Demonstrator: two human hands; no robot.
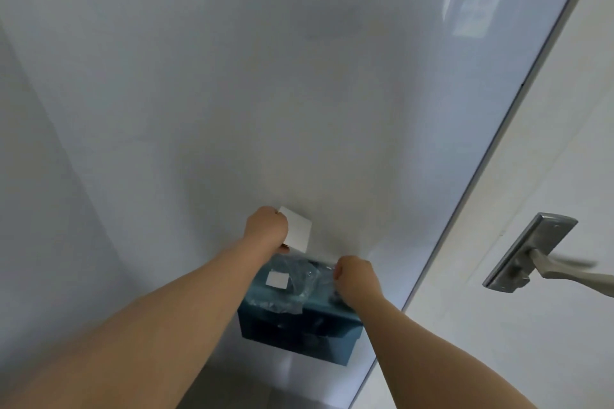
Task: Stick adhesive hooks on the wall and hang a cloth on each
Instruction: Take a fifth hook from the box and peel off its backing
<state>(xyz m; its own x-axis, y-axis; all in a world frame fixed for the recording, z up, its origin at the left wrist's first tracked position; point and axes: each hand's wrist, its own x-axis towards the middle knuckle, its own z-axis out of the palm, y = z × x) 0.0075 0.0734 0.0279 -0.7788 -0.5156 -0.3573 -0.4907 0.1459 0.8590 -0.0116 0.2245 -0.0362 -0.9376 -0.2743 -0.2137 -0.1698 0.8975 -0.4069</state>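
Early stage. Our left hand (265, 226) keeps its grip clenched on a white square adhesive hook pad (299, 232), held at the glossy white wall (299, 76). Our right hand (356, 277) pinches clear plastic wrapping (299, 277) atop a teal box (299, 337). We see no hook fixed and no cloth hung.

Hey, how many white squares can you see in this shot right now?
2. One square is held by the left hand at the wall; the other square lies on the blue box beside the clear plastic bag. More may be hidden inside it.
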